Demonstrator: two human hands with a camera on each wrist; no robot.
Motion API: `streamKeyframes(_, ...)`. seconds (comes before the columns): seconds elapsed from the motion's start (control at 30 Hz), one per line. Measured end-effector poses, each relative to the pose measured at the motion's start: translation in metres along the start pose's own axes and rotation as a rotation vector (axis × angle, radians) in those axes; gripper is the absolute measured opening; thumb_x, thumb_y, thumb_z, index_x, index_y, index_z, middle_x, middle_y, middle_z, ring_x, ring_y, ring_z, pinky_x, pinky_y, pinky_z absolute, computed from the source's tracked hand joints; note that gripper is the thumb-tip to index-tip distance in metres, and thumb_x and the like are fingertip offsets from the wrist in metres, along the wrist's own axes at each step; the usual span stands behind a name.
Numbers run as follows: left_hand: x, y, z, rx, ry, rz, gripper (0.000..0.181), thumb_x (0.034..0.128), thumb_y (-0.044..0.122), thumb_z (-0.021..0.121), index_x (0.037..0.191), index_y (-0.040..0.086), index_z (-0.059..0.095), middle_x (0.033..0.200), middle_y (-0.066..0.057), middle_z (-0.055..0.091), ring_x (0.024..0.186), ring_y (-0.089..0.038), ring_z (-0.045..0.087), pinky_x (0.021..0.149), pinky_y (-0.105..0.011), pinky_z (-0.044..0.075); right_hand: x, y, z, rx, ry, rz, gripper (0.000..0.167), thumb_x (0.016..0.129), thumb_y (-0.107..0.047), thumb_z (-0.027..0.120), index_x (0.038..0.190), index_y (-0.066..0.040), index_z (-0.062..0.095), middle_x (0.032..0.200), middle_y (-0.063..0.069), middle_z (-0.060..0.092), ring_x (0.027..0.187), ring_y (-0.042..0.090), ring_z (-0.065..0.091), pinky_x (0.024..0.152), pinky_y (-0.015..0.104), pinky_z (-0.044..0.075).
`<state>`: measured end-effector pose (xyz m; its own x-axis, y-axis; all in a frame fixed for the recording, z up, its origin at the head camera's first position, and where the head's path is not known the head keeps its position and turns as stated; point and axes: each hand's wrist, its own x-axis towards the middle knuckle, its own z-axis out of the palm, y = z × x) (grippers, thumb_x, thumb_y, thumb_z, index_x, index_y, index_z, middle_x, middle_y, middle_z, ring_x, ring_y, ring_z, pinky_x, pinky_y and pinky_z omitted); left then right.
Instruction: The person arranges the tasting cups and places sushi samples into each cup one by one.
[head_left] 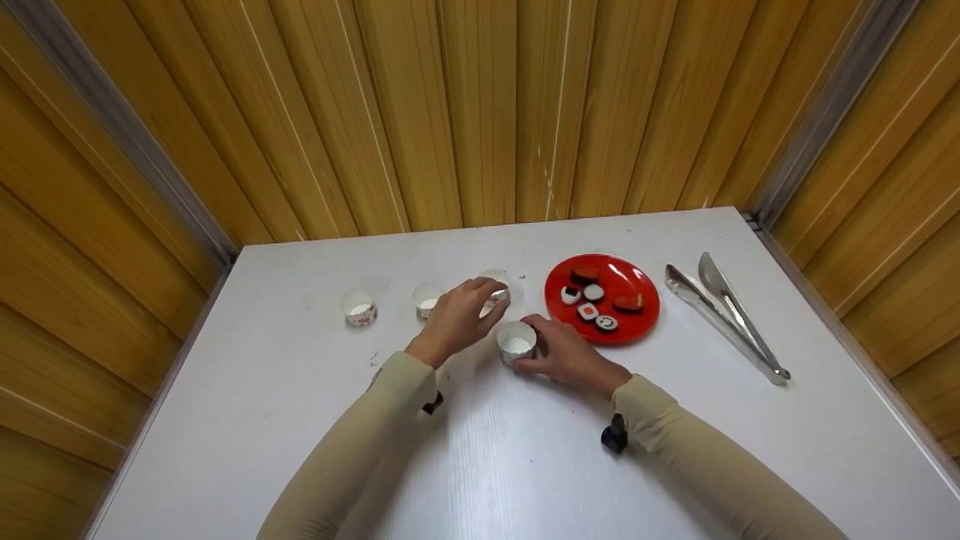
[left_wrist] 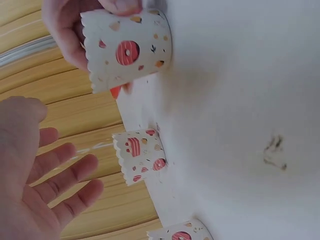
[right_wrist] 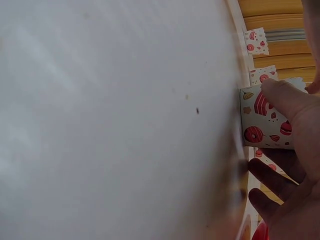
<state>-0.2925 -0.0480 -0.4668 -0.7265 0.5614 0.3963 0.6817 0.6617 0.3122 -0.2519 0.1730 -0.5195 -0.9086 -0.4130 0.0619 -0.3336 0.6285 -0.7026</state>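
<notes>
My right hand grips a white paper baking cup printed with pink cakes and doughnuts. Its thumb lies along the near side of the cup in the right wrist view. The cup is upright and close to the white table; I cannot tell whether its base touches. My left hand is held beside it, fingers spread and apart from any cup in the left wrist view. Behind the left hand stands another baking cup, partly hidden. Farther left are two more, a middle cup and an end cup.
A red plate with several small sushi pieces lies right of the held cup. Metal tongs rest at the table's right. Wood-patterned panels enclose the back and sides of the white table.
</notes>
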Motion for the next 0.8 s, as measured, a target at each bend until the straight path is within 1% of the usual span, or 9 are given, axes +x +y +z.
streamKeyframes(0.17, -0.009, 0.009, -0.002, -0.048, 0.037, 0.048, 0.028, 0.102, 0.028, 0.066, 0.122, 0.01, 0.072, 0.121, -0.005, 0.073, 0.106, -0.022, 0.072, 0.091, -0.035, 0.057, -0.001, 0.0, 0.001, 0.006, -0.013, 0.017, 0.063, 0.083, -0.029, 0.088, 0.136, -0.014, 0.057, 0.127, -0.003, 0.066, 0.116, 0.017, 0.059, 0.104, 0.045, 0.047)
streamKeyframes(0.3, -0.013, 0.017, -0.001, -0.065, 0.014, 0.097, 0.027, 0.1004, 0.03, 0.069, 0.115, 0.009, 0.076, 0.117, -0.005, 0.075, 0.102, -0.021, 0.073, 0.087, -0.034, 0.058, -0.001, 0.002, 0.0, -0.017, -0.013, 0.019, 0.061, 0.084, -0.028, 0.087, 0.136, -0.017, 0.057, 0.127, -0.003, 0.066, 0.112, 0.016, 0.06, 0.102, 0.042, 0.049)
streamKeyframes(0.37, -0.016, 0.019, 0.0, -0.073, -0.007, 0.117, 0.026, 0.0999, 0.029, 0.07, 0.112, 0.008, 0.078, 0.113, -0.004, 0.076, 0.1, -0.02, 0.073, 0.085, -0.033, 0.058, -0.001, 0.003, 0.0, -0.032, -0.014, 0.005, 0.06, 0.085, -0.028, 0.087, 0.136, -0.018, 0.057, 0.127, -0.004, 0.066, 0.11, 0.016, 0.059, 0.101, 0.041, 0.05)
streamKeyframes(0.47, -0.02, 0.02, 0.002, -0.079, -0.016, 0.15, 0.022, 0.0982, 0.025, 0.072, 0.108, 0.008, 0.079, 0.105, -0.004, 0.078, 0.094, -0.021, 0.074, 0.079, -0.034, 0.059, -0.002, 0.005, 0.0, -0.064, -0.008, -0.035, 0.056, 0.085, -0.027, 0.086, 0.134, -0.016, 0.059, 0.122, -0.004, 0.067, 0.105, 0.016, 0.058, 0.097, 0.04, 0.049)
streamKeyframes(0.6, -0.024, 0.02, 0.003, -0.075, -0.072, 0.162, 0.02, 0.096, 0.023, 0.075, 0.106, 0.007, 0.079, 0.101, -0.004, 0.078, 0.091, -0.021, 0.074, 0.077, -0.036, 0.058, -0.001, 0.005, 0.0, -0.079, 0.006, -0.069, 0.053, 0.085, -0.027, 0.086, 0.13, -0.014, 0.062, 0.117, -0.004, 0.067, 0.102, 0.017, 0.058, 0.094, 0.041, 0.047)
streamKeyframes(0.7, -0.027, 0.021, 0.004, -0.073, -0.134, 0.142, 0.021, 0.0955, 0.023, 0.076, 0.108, 0.007, 0.079, 0.103, -0.003, 0.078, 0.094, -0.019, 0.074, 0.08, -0.034, 0.058, -0.002, 0.006, 0.001, -0.086, 0.009, -0.076, 0.053, 0.085, -0.027, 0.086, 0.13, -0.013, 0.062, 0.118, -0.003, 0.068, 0.103, 0.018, 0.058, 0.095, 0.042, 0.047)
streamKeyframes(0.8, -0.028, 0.021, 0.005, -0.075, -0.175, 0.133, 0.02, 0.0949, 0.021, 0.076, 0.109, 0.007, 0.079, 0.104, -0.003, 0.078, 0.095, -0.019, 0.074, 0.081, -0.033, 0.058, -0.002, 0.006, 0.0, -0.089, 0.011, -0.088, 0.053, 0.085, -0.027, 0.086, 0.13, -0.013, 0.063, 0.118, -0.002, 0.068, 0.103, 0.019, 0.059, 0.096, 0.043, 0.047)
